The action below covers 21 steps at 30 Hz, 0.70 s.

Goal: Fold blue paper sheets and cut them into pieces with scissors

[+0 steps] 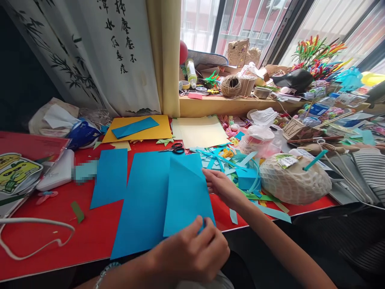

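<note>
Red-topped table (93, 235), bright barred window (200, 24).
Daylight in; yellowish sill (216, 105); beige curtain (165, 60); left, white hanging cloth (93, 56), black bamboo (60, 60) and characters (125, 26).

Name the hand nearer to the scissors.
Right. The right hand is at the upper blue sheet's right edge, to the right of the scissors and closer to the person; the left hand is farther off, at that sheet's near edge.

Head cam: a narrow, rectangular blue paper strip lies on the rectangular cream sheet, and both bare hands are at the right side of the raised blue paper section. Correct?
One fix: the head view shows the narrow, rectangular blue paper strip on the rectangular orange-yellow sheet. Left hand and right hand are at the raised blue paper section's right side, as stated.
</note>
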### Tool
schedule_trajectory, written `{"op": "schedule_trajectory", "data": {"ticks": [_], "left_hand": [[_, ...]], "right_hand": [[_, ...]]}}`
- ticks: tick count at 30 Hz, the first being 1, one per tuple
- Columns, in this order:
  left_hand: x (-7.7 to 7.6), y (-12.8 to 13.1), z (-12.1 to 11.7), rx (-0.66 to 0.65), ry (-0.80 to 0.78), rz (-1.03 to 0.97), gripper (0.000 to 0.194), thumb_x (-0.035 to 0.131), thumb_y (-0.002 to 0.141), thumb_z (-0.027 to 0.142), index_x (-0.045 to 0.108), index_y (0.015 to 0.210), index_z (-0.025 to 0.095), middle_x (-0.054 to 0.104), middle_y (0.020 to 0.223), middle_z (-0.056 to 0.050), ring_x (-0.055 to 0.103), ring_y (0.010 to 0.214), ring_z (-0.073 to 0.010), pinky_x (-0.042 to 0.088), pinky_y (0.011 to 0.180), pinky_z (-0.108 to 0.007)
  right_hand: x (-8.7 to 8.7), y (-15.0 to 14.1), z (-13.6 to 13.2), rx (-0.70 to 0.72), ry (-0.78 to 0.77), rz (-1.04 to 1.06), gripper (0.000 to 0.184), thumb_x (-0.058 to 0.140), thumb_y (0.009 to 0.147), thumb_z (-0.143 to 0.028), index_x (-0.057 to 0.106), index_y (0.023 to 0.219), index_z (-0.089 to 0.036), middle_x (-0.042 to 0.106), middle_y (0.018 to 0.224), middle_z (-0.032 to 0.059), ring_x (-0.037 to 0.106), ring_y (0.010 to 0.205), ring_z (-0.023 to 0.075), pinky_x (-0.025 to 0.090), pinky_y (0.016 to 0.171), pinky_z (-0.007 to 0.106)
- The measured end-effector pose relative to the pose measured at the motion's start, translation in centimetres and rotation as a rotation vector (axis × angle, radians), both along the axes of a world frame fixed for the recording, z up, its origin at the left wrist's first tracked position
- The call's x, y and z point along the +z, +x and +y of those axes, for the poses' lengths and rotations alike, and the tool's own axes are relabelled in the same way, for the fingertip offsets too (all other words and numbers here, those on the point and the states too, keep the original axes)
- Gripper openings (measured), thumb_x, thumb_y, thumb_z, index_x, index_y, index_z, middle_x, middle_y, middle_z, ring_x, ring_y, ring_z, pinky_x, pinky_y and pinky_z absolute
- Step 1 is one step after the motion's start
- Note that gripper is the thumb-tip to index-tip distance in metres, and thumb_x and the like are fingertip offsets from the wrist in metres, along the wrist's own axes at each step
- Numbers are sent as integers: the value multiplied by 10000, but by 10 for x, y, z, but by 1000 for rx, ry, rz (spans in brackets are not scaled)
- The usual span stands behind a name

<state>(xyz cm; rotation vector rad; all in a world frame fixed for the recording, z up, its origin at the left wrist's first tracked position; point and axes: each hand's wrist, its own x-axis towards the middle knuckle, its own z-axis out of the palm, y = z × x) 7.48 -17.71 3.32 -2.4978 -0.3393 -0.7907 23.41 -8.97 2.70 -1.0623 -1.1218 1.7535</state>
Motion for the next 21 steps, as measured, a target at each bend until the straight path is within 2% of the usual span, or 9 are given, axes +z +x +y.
{"op": "schedule_trajectory", "data": {"ticks": [2,4,6,8,10,12,14,18,21], "left_hand": [[-10,5,-6,-15,-157,0,160,489,882,159,621,793,136,621,769,-23,607,735,-180,472,635,-319],[-7,2,8,29,-339,-30,217,491,903,235,599,739,143,615,716,-29,592,688,-176,470,597,-310],[6,-7,38,133,-487,-114,266,478,915,342,622,821,139,659,857,-72,605,826,-207,496,709,-337],[22,-19,77,374,-626,-261,285,459,923,335,607,1058,131,639,1090,-115,559,1046,-248,464,872,-396],[35,-30,112,536,-802,-386,375,496,888,405,587,1126,129,607,1175,-130,518,1122,-270,446,902,-394],[41,-37,136,526,-1078,-368,325,524,856,417,640,1023,163,662,1074,-84,585,1011,-245,478,810,-330],[40,-38,145,471,-1232,-349,272,534,834,403,669,909,180,691,962,-51,620,898,-222,478,718,-286],[33,-30,139,393,-1229,-364,252,520,826,391,670,830,188,693,884,-38,617,819,-205,446,652,-268],[31,-24,132,382,-1193,-368,214,512,831,346,656,823,187,690,858,-32,605,787,-191,427,649,-267]], "right_hand": [[-6,-5,9,42,66,-71,307,669,767,-459,637,845,-163,518,629,-37,451,523,69,403,501,189],[-10,-9,13,58,116,-125,307,657,769,-461,625,797,-157,501,610,-41,439,530,77,391,515,204],[-11,-12,13,82,151,-142,302,646,774,-458,619,782,-157,524,632,-32,466,568,92,396,550,219],[-11,-13,11,117,159,-135,289,647,775,-451,624,809,-164,566,701,-15,515,643,114,421,611,242],[-10,-13,8,145,152,-123,289,648,777,-454,629,834,-171,580,749,-4,541,703,133,439,665,267],[-9,-12,6,174,153,-118,290,652,776,-455,633,837,-172,573,753,-1,542,714,138,445,684,278],[-7,-10,5,190,169,-126,286,642,787,-454,640,845,-173,565,757,1,532,707,133,446,680,276],[-1,-12,10,78,221,-141,303,603,812,-471,651,894,-183,526,733,-11,502,678,115,435,642,248],[4,-18,17,-9,263,-150,307,603,808,-463,656,879,-169,483,669,-26,449,611,95,402,581,226]]}}
